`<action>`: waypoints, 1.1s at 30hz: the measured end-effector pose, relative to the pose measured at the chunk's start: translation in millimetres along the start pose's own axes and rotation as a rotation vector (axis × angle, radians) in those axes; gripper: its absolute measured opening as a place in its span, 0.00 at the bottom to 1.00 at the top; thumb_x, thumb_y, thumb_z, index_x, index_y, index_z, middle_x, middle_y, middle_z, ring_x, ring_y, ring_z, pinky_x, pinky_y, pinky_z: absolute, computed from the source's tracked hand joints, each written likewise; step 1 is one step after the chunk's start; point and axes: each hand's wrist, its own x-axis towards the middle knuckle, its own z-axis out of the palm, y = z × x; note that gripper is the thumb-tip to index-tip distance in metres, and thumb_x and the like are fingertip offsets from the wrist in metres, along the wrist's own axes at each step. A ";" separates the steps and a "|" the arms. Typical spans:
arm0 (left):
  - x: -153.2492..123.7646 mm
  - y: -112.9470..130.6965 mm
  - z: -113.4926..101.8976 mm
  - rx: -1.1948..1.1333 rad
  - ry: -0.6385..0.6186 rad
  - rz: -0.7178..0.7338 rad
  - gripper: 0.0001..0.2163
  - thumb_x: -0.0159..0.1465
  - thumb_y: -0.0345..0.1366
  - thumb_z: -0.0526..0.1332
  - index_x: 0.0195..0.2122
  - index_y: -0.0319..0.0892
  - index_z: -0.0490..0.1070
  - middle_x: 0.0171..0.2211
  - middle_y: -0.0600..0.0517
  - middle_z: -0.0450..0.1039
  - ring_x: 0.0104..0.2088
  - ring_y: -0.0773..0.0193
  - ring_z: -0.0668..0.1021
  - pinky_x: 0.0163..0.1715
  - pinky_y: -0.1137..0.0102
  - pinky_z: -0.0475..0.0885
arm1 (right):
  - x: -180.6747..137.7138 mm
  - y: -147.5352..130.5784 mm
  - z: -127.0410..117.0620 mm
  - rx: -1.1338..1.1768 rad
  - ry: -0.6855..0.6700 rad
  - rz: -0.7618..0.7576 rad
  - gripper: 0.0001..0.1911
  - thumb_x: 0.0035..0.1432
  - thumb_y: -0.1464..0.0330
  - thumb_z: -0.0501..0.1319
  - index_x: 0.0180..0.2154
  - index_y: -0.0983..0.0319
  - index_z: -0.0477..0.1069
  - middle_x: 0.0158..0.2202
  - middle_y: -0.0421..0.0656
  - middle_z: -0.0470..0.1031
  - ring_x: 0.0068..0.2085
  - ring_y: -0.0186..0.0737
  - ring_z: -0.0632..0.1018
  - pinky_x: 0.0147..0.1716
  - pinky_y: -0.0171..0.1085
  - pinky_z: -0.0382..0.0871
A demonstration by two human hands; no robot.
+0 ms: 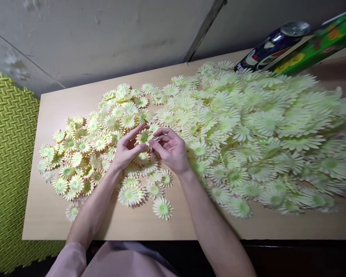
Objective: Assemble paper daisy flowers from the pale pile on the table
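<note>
Between my two hands is an artificial flower head (144, 137), pale yellow-green with purple petal tips and a greener centre. My left hand (128, 149) grips its left side between thumb and fingers. From the right, my right hand (170, 148) pinches at its edge with thumb and forefinger, the other fingers curled. Under and around both hands lie loose flower heads of the same kind. A heap of smaller ones (82, 146) spreads to the left, and a single flower head (163, 208) rests near the table's front edge.
A large pile of flower heads (248, 134) covers the right of the wooden table (54, 227). Behind it a dark drink can (272, 46) and a green package (320, 48) stand near the grey wall (103, 38). Yellow-green foam matting (10, 161) borders the left.
</note>
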 end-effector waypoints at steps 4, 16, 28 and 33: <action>-1.0 -2.5 0.9 0.080 0.054 -0.070 0.24 0.58 0.37 0.69 0.56 0.50 0.72 0.58 0.46 0.72 0.45 0.63 0.80 0.36 0.72 0.78 | -1.0 2.4 2.2 -0.095 -0.011 -0.080 0.12 0.57 0.64 0.68 0.42 0.57 0.69 0.35 0.39 0.76 0.31 0.33 0.77 0.30 0.33 0.75; 0.7 0.4 3.8 -0.303 0.218 -0.195 0.12 0.55 0.40 0.72 0.35 0.39 0.76 0.24 0.57 0.70 0.23 0.77 0.72 0.22 0.82 0.71 | -1.3 -7.0 -0.6 0.433 -0.141 0.106 0.20 0.49 0.65 0.73 0.39 0.55 0.66 0.25 0.31 0.68 0.22 0.27 0.64 0.18 0.29 0.60; 2.5 3.4 8.1 -0.384 0.147 -0.207 0.20 0.59 0.52 0.65 0.46 0.43 0.77 0.46 0.45 0.79 0.52 0.52 0.80 0.54 0.54 0.76 | 15.7 5.2 -13.4 0.389 0.537 -0.071 0.23 0.50 0.55 0.71 0.27 0.59 0.59 0.23 0.31 0.58 0.21 0.25 0.61 0.21 0.29 0.62; 1.1 -0.1 3.7 -0.287 0.137 -0.207 0.21 0.63 0.51 0.63 0.52 0.47 0.76 0.58 0.46 0.73 0.59 0.52 0.75 0.56 0.56 0.74 | 8.9 1.2 -8.2 0.260 0.284 -0.046 0.23 0.57 0.49 0.63 0.23 0.59 0.63 0.19 0.34 0.60 0.18 0.27 0.61 0.16 0.31 0.56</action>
